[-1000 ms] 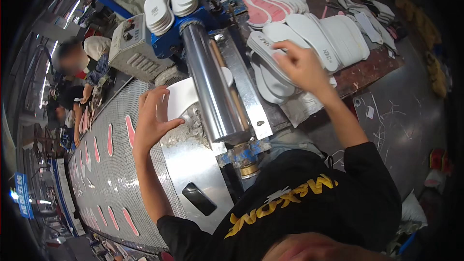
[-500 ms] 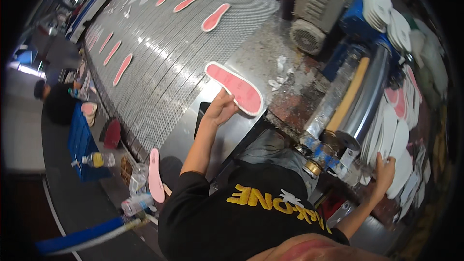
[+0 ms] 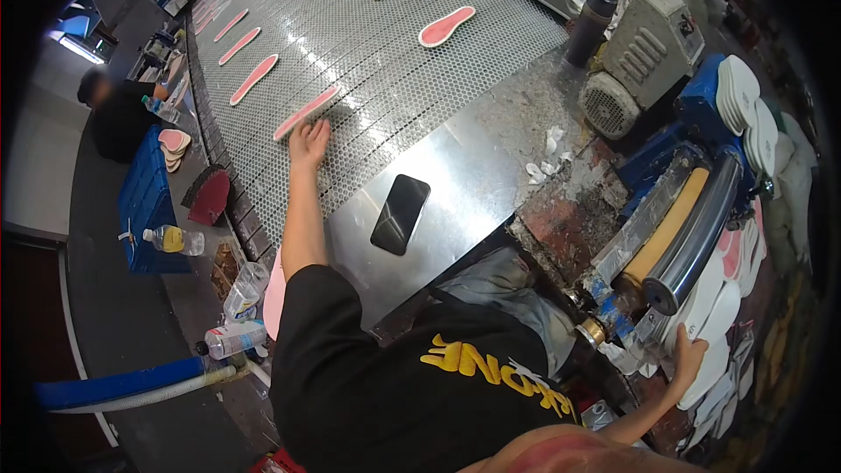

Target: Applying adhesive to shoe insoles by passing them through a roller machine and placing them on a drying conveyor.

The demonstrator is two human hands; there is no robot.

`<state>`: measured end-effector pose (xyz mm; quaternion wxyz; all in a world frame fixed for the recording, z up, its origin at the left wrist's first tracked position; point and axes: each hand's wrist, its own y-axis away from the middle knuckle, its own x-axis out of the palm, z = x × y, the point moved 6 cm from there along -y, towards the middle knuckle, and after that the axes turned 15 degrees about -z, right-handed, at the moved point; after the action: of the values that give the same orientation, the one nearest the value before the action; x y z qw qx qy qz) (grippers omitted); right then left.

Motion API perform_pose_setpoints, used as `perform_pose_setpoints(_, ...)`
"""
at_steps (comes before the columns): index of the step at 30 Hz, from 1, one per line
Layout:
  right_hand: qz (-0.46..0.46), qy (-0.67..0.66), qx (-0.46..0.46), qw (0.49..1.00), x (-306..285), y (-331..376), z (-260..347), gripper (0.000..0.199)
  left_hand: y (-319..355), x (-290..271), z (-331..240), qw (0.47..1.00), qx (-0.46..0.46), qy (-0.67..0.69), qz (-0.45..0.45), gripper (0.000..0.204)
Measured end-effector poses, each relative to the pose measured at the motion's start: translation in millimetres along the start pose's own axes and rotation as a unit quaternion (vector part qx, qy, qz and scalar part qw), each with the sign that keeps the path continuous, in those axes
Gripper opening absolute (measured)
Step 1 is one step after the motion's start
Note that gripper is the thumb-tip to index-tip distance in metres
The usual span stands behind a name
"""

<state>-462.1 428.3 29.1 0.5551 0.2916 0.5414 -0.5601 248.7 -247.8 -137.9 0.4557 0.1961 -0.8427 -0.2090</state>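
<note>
My left hand (image 3: 309, 142) reaches over the metal mesh conveyor belt (image 3: 368, 79) and grips the near edge of a pink insole with a white rim (image 3: 305, 114). This insole is tilted, showing only a narrow strip of its pink face. At the right, my right hand (image 3: 689, 361) has its fingers closed at the edge of a white insole (image 3: 720, 312) in a loose pile. Its fingertips are partly hidden against the pile. Several more pink insoles, one of them (image 3: 447, 26) at the right, lie in two rows along the belt.
A black phone (image 3: 400, 215) lies on the metal plate before me. A roller machine (image 3: 692, 236) with a motor (image 3: 611, 105) stands at right, a dark bottle (image 3: 593, 26) beside it. Bottles (image 3: 235, 339) and a blue crate (image 3: 151, 210) are left. Another person (image 3: 114, 114) sits far left.
My left hand has carried the pink insole left and forward from the metal plate onto the belt, uncovering the phone. My right hand stays at the white pile.
</note>
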Motion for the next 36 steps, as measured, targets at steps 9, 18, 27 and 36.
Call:
perform_pose_setpoints(9,-0.083,-0.065,-0.027,0.994,-3.4,-8.6,-29.3,0.063,-7.2,-4.8,23.8,0.982,0.034,-0.172,-0.074,0.054)
perform_pose_setpoints(18,-0.214,-0.622,0.23,0.717,-64.7,10.3,-34.2,0.022,88.5,145.3,129.9,0.839,0.165,-0.484,0.187,0.019)
perform_pose_setpoints(27,-0.198,-0.712,0.223,0.636,-70.3,3.3,-43.9,0.035,291.6,251.9,260.8,0.684,0.132,-0.496,0.518,0.018)
perform_pose_setpoints(36,-0.084,-0.67,0.201,0.709,-73.0,3.0,105.8,0.028,455.4,313.9,313.7,0.452,0.155,-0.452,0.753,0.043)
